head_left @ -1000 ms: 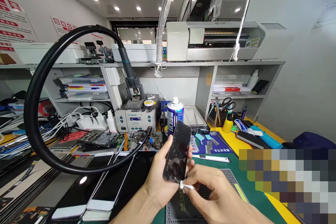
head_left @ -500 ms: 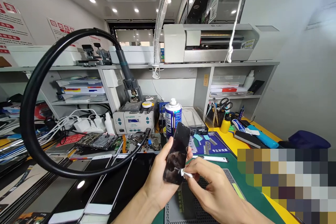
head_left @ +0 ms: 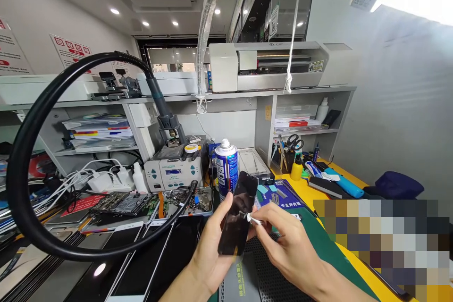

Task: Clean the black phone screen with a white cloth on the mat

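Note:
My left hand [head_left: 214, 240] is closed around a dark phone screen [head_left: 236, 233], held tilted with its glossy black face toward me. My right hand [head_left: 288, 233] pinches what looks like a white cotton swab [head_left: 249, 218]. Its white tip rests at the right part of the dark glass, near mid-height, and is mirrored there. Below both hands lies a grey perforated pad [head_left: 247, 283] on a green mat [head_left: 318, 250]. Behind the phone screen stands a blue and white spray can [head_left: 226, 165], its lower part hidden.
A thick black hose [head_left: 17, 165] loops along the left from the hot-air station [head_left: 173, 174]. Several black phone panels [head_left: 163, 250] lie at the left. Opened circuit boards [head_left: 123, 203] sit behind them. A yellow bottle [head_left: 296, 170] and scissors [head_left: 295, 142] are at the right back.
The swab tip has moved up the glass from near its lower right edge. My view has shifted to the right, bringing more of the bright lamp into the top right corner.

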`<state>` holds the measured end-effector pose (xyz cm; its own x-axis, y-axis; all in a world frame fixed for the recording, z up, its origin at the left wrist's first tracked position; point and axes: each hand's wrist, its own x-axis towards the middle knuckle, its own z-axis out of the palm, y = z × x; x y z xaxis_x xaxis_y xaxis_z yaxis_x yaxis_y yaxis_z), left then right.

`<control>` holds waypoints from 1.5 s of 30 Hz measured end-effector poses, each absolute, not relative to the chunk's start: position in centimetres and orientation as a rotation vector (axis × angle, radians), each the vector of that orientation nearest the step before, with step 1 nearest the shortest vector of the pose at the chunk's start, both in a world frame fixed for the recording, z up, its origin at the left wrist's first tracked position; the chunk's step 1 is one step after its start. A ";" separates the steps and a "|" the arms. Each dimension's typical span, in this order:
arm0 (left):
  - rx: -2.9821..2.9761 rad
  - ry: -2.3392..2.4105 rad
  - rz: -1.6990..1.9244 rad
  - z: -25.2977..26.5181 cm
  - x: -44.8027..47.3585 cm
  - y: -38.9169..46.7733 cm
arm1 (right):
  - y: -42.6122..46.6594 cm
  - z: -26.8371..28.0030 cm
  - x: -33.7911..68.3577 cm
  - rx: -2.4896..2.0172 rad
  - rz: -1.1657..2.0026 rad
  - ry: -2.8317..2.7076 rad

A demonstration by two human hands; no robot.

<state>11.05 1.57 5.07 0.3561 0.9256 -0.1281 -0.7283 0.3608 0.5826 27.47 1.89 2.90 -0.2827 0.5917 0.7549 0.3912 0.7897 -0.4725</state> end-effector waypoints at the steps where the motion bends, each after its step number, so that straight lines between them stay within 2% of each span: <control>1: 0.491 0.497 1.118 5.1 11.1 1.6 | 2.0 2.9 27.5 -0.749 0.229 -1.904; 18: 0.666 0.744 1.060 5.0 11.0 1.7 | 3.0 3.5 28.7 -0.902 0.252 -1.766; 45: 0.660 0.728 0.922 5.2 11.1 1.8 | 3.8 4.5 30.2 -1.037 0.248 -1.656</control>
<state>11.14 1.83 5.19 0.4085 0.8731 -0.2661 -0.4608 0.4489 0.7656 30.17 3.81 4.48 -0.0034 0.7308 0.6826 0.4984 0.5930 -0.6324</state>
